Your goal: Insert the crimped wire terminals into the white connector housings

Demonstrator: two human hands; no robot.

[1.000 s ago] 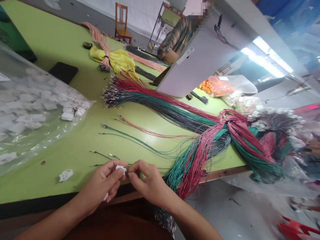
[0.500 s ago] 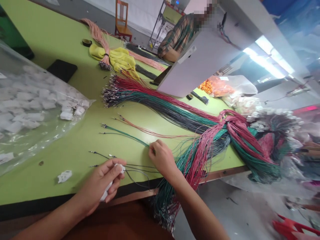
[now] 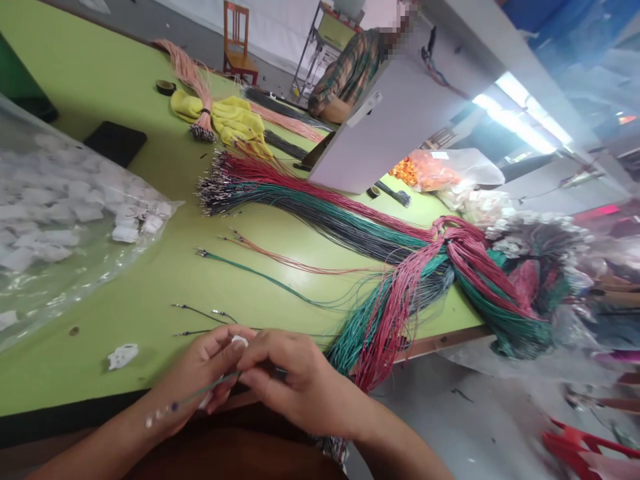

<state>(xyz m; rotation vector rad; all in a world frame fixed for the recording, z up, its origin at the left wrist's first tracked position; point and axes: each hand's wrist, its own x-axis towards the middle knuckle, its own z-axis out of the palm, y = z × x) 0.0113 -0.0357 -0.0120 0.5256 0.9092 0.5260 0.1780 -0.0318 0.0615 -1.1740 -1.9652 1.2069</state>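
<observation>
My left hand is closed around a white plastic connector housing, only part of which shows between the fingers. Against it, my right hand pinches a green wire; the wire's blurred metal terminal end sticks out leftward over my left wrist. Several black wires with metal tips lie on the table just beyond my hands. Farther off are a loose green wire and a few orange wires. Another white connector housing rests left of my left hand.
A clear bag of white housings covers the left side. Long red, green and black wire bundles stretch to the right, some hanging over the table edge. A grey panel stands behind them. Beyond it, a person in a plaid sleeve sits.
My right hand has come left and toward me, bringing one green wire from the table to the housing in my left hand. The view has shifted slightly.
</observation>
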